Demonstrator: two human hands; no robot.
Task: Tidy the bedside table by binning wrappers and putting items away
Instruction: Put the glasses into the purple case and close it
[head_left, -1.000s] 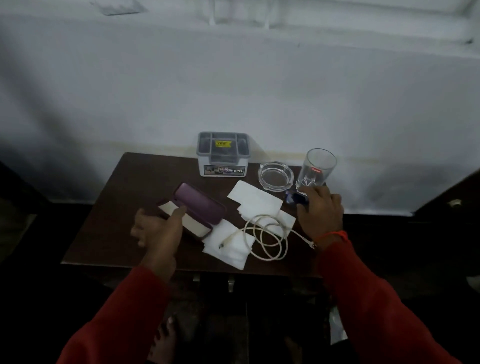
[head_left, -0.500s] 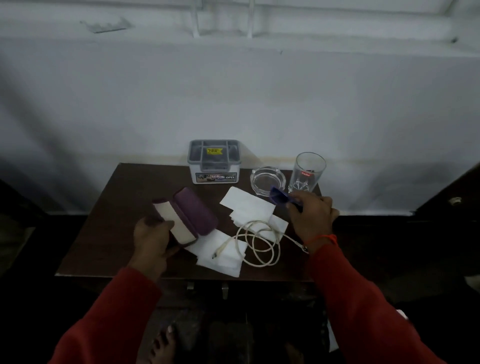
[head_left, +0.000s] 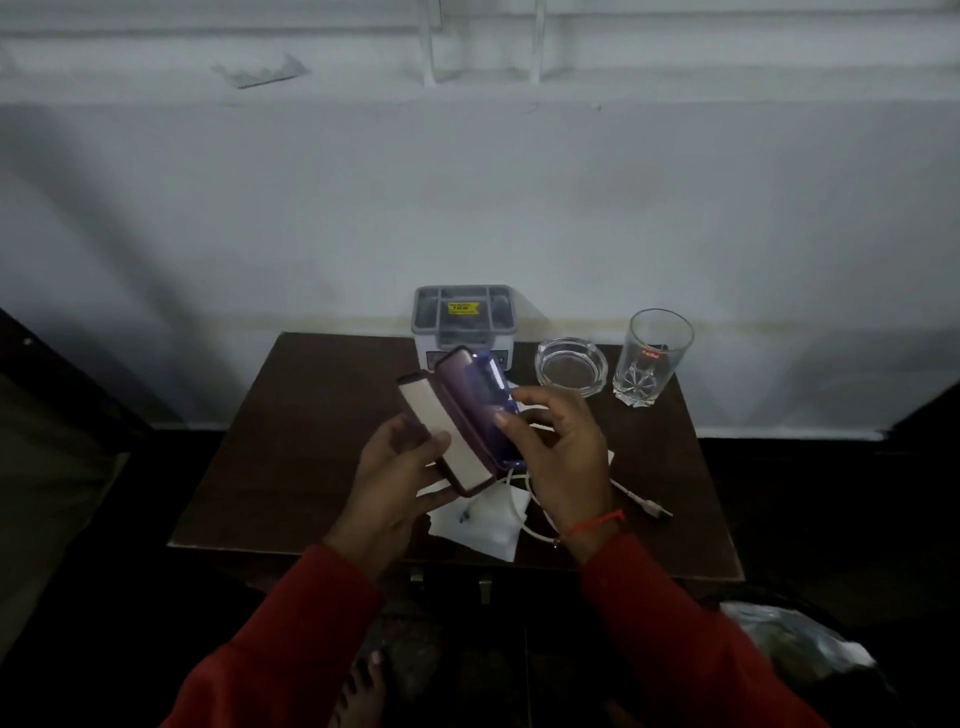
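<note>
An open purple glasses case (head_left: 460, 415) with a pale lining is lifted above the dark wooden bedside table (head_left: 322, 415). My left hand (head_left: 389, 483) grips the case from below. Blue translucent folded glasses (head_left: 491, 382) lie against the case's inner purple half. My right hand (head_left: 566, 457) holds them there with thumb and fingertips, its other fingers spread. White paper wrappers (head_left: 483, 527) lie on the table under my hands, with a coiled white cable (head_left: 641, 503) over them.
At the table's back stand a grey compartment organiser box (head_left: 465, 312), a clear glass ashtray (head_left: 571, 366) and an empty drinking glass (head_left: 652, 356). A plastic-lined bin (head_left: 800, 644) sits on the floor at the lower right. The wall is close behind.
My left hand has lifted the case off the table. My right hand has carried the blue glasses from beside the drinking glass over to the open case.
</note>
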